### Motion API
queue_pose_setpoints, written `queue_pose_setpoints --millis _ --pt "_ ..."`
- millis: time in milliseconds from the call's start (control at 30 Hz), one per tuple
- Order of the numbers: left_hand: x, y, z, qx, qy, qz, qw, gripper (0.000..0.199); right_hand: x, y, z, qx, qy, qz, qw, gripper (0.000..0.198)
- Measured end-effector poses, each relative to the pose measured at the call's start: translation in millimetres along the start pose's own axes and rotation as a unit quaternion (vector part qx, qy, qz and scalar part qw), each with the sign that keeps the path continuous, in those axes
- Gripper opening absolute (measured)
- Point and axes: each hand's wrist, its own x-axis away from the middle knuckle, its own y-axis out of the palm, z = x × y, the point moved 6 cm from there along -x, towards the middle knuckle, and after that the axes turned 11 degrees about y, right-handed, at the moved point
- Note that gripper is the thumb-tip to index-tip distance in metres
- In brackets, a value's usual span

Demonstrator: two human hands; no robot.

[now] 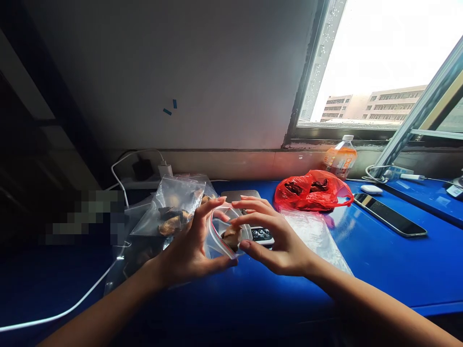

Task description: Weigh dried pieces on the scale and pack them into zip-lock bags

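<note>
A clear zip bag (pixel 224 241) with a red-striped seal is held with its mouth spread between my two hands. My left hand (pixel 191 246) grips the bag's left rim, thumb below and fingers above. On the other side my right hand (pixel 277 231) has its fingers bent round the right rim. Inside the bag lies a brownish piece (pixel 232 237), whose kind I cannot make out. Behind the hands sits a kitchen scale (pixel 265 236) with black touch buttons, partly hidden by my right hand and the bag.
Filled clear bags (pixel 173 217) of brown pieces lie at the left. A red plastic bag (pixel 311 193) with dark dried pieces, flat clear bags (pixel 311 236), a phone (pixel 390 215) and a drink bottle (pixel 340 156) are on the right. A white cable (pixel 72 308) crosses the blue table (pixel 383 274).
</note>
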Motion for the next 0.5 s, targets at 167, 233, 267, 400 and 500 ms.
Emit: queue_pose_setpoints --millis 167,233,267,400,500 --pt "-1 -3 1 0.008 -0.011 0.018 1.0 0.091 -9 -26 12 0.08 0.008 0.094 0.992 0.022" --pt "-2 -6 1 0.015 -0.011 0.032 0.999 0.089 -14 -33 31 0.156 0.031 0.088 0.983 0.023" --pt "-3 -7 1 0.018 -0.01 0.038 0.999 0.089 -16 -33 43 0.198 0.043 0.068 0.977 0.029" --pt "-4 -11 -1 0.038 0.004 0.06 0.997 0.091 -16 -23 79 0.305 0.065 -0.034 0.949 0.059" --pt "-4 -10 -2 0.053 0.009 0.059 0.997 0.092 -17 -13 84 0.308 0.062 -0.096 0.944 0.047"
